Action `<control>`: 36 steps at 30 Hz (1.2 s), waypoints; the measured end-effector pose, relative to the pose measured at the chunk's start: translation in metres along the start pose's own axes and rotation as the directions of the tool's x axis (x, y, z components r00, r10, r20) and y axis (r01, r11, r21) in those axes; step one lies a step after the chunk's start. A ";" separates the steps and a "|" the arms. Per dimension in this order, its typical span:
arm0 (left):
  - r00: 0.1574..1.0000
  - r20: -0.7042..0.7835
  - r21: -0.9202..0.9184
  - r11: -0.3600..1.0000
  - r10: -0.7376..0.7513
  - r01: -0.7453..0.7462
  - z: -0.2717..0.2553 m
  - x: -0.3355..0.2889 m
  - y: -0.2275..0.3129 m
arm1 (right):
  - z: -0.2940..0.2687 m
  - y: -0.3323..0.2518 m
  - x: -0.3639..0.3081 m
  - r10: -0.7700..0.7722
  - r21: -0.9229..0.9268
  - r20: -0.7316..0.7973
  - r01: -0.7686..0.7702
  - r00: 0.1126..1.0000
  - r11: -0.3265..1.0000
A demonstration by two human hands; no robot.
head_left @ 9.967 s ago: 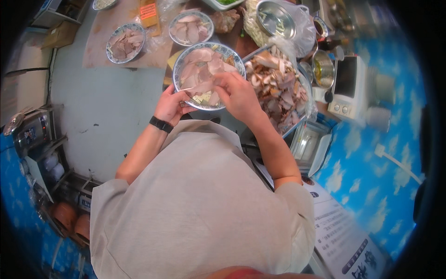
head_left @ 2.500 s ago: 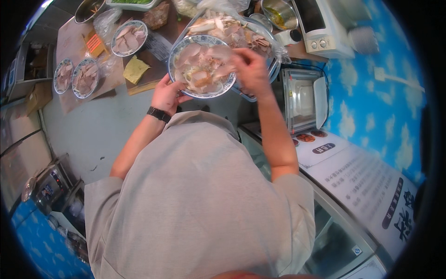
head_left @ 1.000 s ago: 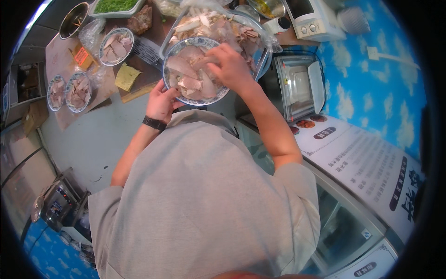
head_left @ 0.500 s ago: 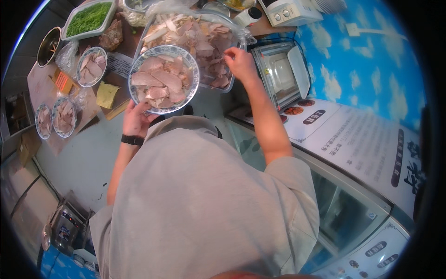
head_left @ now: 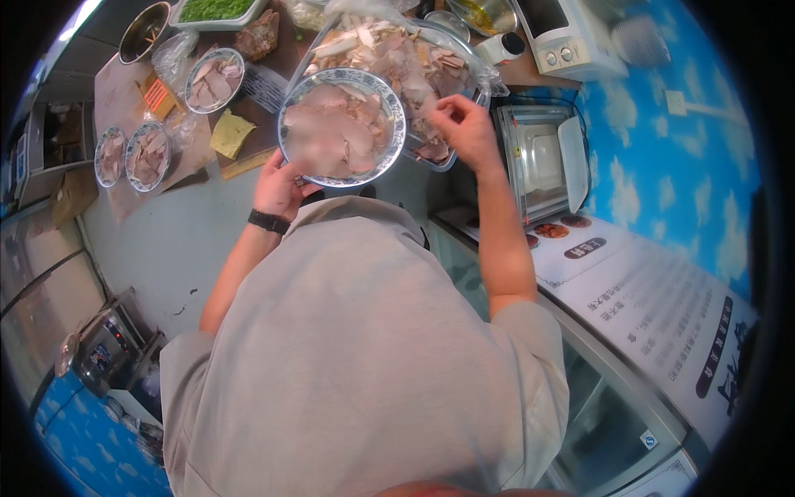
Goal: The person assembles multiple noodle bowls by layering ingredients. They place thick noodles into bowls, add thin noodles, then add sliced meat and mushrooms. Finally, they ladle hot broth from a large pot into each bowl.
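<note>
My left hand [head_left: 280, 187] grips the near left rim of a large blue-and-white patterned bowl [head_left: 399, 132], thumb on the rim and fingers underneath. Inside it lies a heap of pale pink sliced meat [head_left: 352, 124], partly blurred. Just beyond and to the right is a clear plastic tub [head_left: 440, 165], lined with thin plastic and filled with more meat slices [head_left: 389, 51] and paler strips. Over the tub's right side hovers my right hand [head_left: 468, 131], its fingers curled together in a pinch. What they hold, if anything, cannot be made out.
Three smaller bowls of sliced meat, one of them a patterned bowl [head_left: 214, 80], stand left on the worktop. Near them are a yellow block [head_left: 232, 135], a tray of chopped greens [head_left: 217, 8] and a metal bowl [head_left: 146, 33]. At right are a white appliance [head_left: 567, 45] and a glass-fronted counter [head_left: 592, 406].
The whole view has shifted, so the worktop sits higher and further right. My left hand still holds the bowl. My right hand stays by the tub's right side, fingers still curled.
</note>
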State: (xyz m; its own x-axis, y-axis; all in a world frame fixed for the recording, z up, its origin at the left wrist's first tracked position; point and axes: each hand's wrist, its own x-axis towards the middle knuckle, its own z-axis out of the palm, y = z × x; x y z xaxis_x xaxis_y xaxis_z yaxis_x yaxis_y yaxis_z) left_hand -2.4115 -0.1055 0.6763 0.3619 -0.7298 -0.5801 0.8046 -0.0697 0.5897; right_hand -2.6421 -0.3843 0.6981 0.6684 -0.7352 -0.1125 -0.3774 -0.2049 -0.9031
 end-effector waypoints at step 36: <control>0.972 -0.233 -0.028 0.999 0.019 -0.026 0.033 -0.027 -0.020 | 0.075 -0.071 0.001 -0.065 0.199 0.517 -0.046 0.854 0.979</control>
State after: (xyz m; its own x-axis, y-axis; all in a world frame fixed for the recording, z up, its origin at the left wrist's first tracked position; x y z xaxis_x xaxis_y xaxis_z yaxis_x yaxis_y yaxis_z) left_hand -2.4533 -0.1068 0.6985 0.4767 -0.5524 -0.6839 0.8078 -0.0316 0.5886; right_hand -2.5666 -0.3220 0.7313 0.9265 -0.2802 -0.2512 -0.2723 -0.0384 -0.9614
